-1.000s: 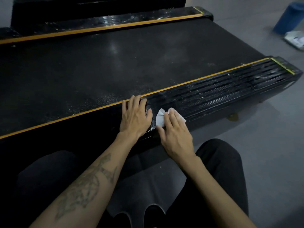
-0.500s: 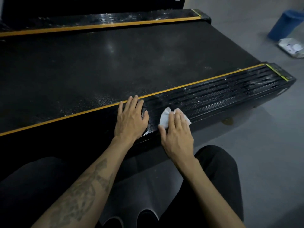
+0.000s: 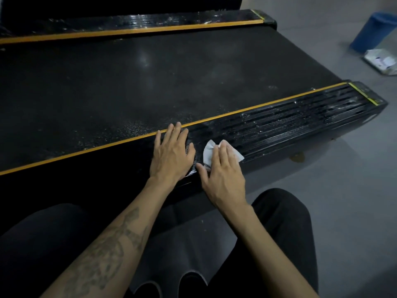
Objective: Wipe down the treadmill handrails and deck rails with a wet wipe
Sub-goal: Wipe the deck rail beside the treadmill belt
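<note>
— Where's the wet wipe [image 3: 208, 152]?

— Flat on the near deck rail [image 3: 290, 123], by its outer edge, pressed under my right hand [image 3: 223, 175], fingers straight.

— And your other one?

— My left hand [image 3: 171, 154] rests flat and relaxed just beside it, fingertips at the yellow stripe [image 3: 86, 148].

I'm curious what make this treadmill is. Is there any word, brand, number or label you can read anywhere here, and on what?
No text can be read.
Pack of wipes on the floor: dark printed marks on a white label, too small and blurred to read.
Near deck rail: only a yellow stripe and end mark, no lettering.
Blue bucket: no label visible.
Wet wipe under the right hand: plain white.
</note>
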Action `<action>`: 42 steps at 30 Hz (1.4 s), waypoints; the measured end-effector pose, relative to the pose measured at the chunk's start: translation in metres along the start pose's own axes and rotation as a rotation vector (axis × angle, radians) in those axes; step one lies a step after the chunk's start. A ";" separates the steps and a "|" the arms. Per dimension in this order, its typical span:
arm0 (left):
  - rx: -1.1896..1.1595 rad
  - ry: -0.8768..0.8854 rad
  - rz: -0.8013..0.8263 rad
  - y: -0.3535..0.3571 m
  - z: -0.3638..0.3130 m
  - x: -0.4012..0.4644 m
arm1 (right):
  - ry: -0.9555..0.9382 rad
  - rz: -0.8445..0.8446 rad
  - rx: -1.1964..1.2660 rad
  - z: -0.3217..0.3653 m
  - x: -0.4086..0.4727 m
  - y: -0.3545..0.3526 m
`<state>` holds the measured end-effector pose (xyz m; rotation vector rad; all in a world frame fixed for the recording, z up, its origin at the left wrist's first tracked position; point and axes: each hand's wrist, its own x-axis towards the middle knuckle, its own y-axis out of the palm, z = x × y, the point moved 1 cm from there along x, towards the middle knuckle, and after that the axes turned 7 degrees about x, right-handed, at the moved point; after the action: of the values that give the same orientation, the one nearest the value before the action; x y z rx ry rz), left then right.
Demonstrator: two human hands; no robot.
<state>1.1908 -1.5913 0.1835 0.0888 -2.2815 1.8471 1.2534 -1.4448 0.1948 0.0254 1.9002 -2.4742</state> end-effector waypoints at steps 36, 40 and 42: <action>-0.005 0.008 0.023 -0.003 0.000 0.000 | -0.102 0.053 -0.048 -0.018 0.049 -0.018; 0.001 0.000 0.020 -0.002 -0.001 0.000 | -0.046 0.034 -0.103 -0.002 0.037 -0.003; 0.005 0.003 0.018 -0.001 -0.001 0.000 | -0.102 0.031 -0.090 0.000 0.041 -0.003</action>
<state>1.1916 -1.5905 0.1849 0.0661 -2.2832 1.8610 1.2127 -1.4444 0.1966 -0.0705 1.9515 -2.3203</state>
